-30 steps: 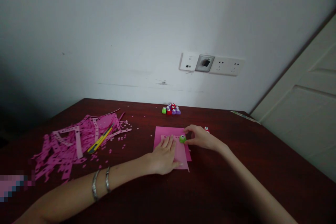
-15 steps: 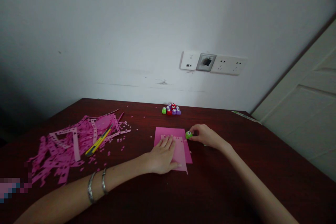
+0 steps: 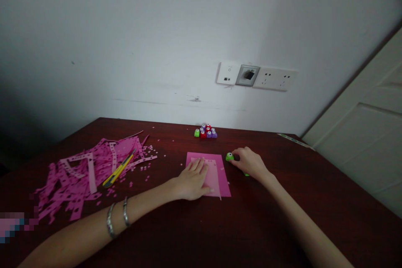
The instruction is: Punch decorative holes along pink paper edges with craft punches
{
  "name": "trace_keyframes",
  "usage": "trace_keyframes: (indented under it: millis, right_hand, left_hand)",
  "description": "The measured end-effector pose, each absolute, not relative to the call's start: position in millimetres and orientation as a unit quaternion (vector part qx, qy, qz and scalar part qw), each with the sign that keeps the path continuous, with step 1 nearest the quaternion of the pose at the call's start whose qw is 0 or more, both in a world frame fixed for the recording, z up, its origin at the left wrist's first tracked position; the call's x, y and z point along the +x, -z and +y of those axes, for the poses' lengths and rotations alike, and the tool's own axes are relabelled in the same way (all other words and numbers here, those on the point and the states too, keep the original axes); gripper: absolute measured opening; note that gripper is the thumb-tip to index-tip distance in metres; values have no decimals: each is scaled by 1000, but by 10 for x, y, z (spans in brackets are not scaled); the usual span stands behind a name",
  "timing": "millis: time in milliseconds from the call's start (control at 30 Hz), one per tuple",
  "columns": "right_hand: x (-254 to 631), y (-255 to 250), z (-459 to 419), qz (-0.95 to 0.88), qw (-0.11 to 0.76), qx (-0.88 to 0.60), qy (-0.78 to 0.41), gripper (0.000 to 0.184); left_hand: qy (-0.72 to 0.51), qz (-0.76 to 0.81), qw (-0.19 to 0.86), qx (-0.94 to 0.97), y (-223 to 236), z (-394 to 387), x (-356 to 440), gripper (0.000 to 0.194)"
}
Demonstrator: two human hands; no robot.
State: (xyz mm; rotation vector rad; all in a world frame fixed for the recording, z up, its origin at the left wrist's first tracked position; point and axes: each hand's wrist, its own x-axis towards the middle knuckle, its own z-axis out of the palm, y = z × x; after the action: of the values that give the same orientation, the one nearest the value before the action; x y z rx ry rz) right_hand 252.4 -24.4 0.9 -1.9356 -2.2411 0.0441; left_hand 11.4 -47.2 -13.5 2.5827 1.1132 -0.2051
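My left hand (image 3: 194, 178) lies flat with fingers stretched out over a light pink paper (image 3: 212, 176). That paper rests on a larger, darker pink sheet (image 3: 224, 180). A row of small punched holes runs near the light paper's far edge. Just right of the sheets, my right hand (image 3: 250, 162) has its thumb and fingers closed on a green craft punch (image 3: 230, 156) with a white and black top. The punch is apart from the paper. Under my right palm, the edge of another green thing (image 3: 246, 174) shows; most of it is hidden.
Several red, purple and green craft punches (image 3: 205, 132) stand grouped near the wall. On the left, a heap of pink paper strips (image 3: 73, 176) has a yellow box cutter (image 3: 119, 169) on it, with punched bits around. A thin strip-like object (image 3: 295, 140) lies at the far right edge.
My right hand has drawn the green punch off the paper's edge, to the right. My left hand and the light pink paper have slid slightly away from me, over the darker sheet.
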Motion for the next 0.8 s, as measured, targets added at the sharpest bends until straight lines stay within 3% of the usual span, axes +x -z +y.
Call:
trace_keyframes:
  millis: [300, 533, 633, 800]
  right_hand:
    - [2520, -83, -270, -760, 111, -640, 0, 28]
    - [2462, -240, -317, -769, 179, -613, -33, 25]
    - [2407, -284, -348, -766, 181, -614, -48, 23]
    - [2359, -300, -375, -775, 176, -605, -60, 21]
  left_hand:
    - [49, 389, 184, 901, 128, -469, 129, 81]
    - [-202, 427, 100, 876, 46, 23, 118, 56]
    - [-222, 473, 90, 848, 44, 565, 17, 42]
    - [-160, 549, 103, 814, 69, 1247, -76, 59]
